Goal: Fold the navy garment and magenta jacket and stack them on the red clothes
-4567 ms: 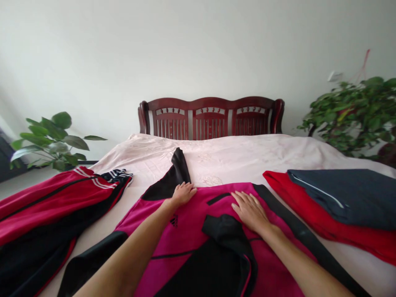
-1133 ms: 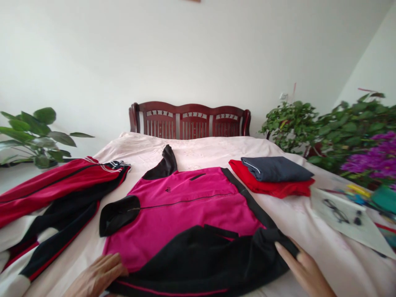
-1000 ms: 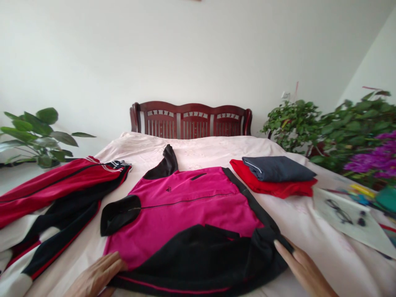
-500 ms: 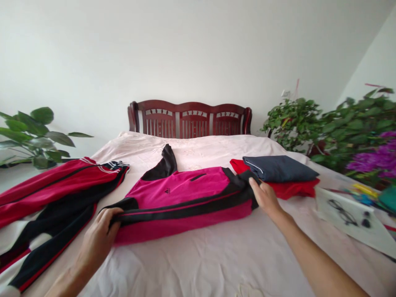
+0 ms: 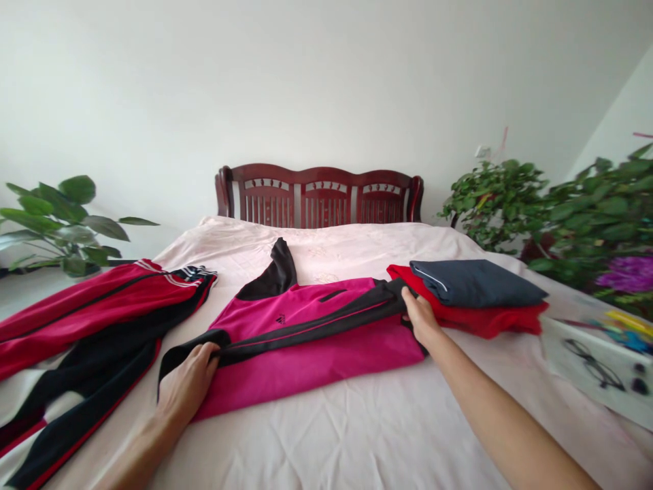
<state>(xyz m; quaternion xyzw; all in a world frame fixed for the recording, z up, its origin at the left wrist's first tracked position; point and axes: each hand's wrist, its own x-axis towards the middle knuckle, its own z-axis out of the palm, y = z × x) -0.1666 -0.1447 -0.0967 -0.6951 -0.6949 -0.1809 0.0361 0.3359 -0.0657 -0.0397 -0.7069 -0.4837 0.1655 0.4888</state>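
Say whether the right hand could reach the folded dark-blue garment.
Probably yes: the dark-blue garment lies uncovered atop the red cloth, close to the right hand, though that hand holds the pink top.

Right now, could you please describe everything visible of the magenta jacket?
The jacket looks soft: magenta, with a black collar, dark chest logo and slit. It lies partly folded on the pale bedsheet, one black sleeve angled toward the headboard. A black, pink-striped strip runs between the left hand and right hand, both gripping it.
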